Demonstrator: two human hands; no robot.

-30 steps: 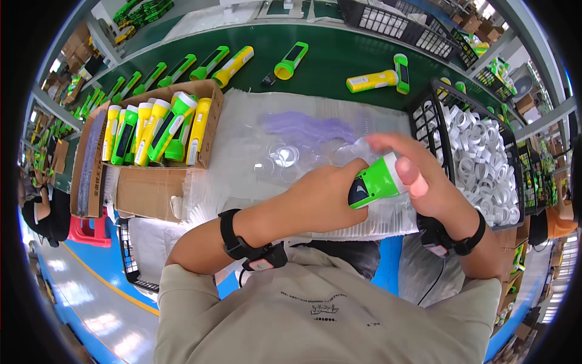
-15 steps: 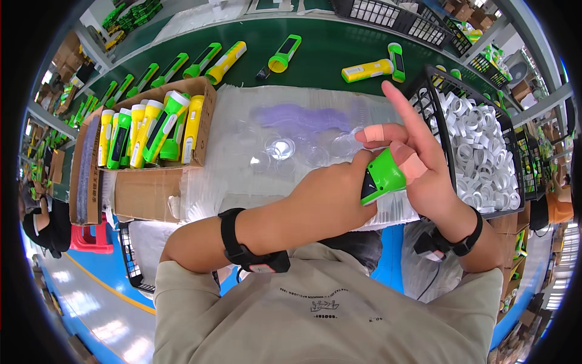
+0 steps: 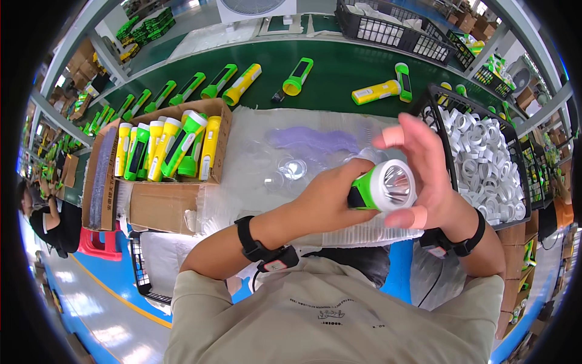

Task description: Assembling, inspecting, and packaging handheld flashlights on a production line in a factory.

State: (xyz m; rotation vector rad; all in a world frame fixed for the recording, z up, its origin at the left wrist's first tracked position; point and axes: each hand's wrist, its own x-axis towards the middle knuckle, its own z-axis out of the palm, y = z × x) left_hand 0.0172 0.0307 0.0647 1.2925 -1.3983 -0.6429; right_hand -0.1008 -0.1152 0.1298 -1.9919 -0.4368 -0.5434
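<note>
My left hand (image 3: pixel 324 197) is wrapped round a green flashlight (image 3: pixel 364 189) with a dark panel on its side. The flashlight's white-rimmed head points to the right, its shiny reflector (image 3: pixel 397 185) showing. Around that head my right hand (image 3: pixel 438 182) curves with fingers spread, bandages on some of them. Its thumb is close to the lower rim; whether it touches I cannot tell. Just beyond my hands lie clear round lenses (image 3: pixel 293 168) and a purple strip of discs (image 3: pixel 312 139) on the covered worktop (image 3: pixel 242 142).
At left, a cardboard box (image 3: pixel 212 151) holds several yellow and green flashlights (image 3: pixel 173 145). A black crate (image 3: pixel 451 151) of white rings (image 3: pixel 479 161) stands at right. More flashlights (image 3: pixel 242 85) lie along the green belt (image 3: pixel 330 82) behind. Another person (image 3: pixel 54 221) is at far left.
The flashlight has turned, bringing its white-rimmed head and reflector into view. My right hand has come off its body, fingers now spread around the head. The whole view has shifted slightly.
</note>
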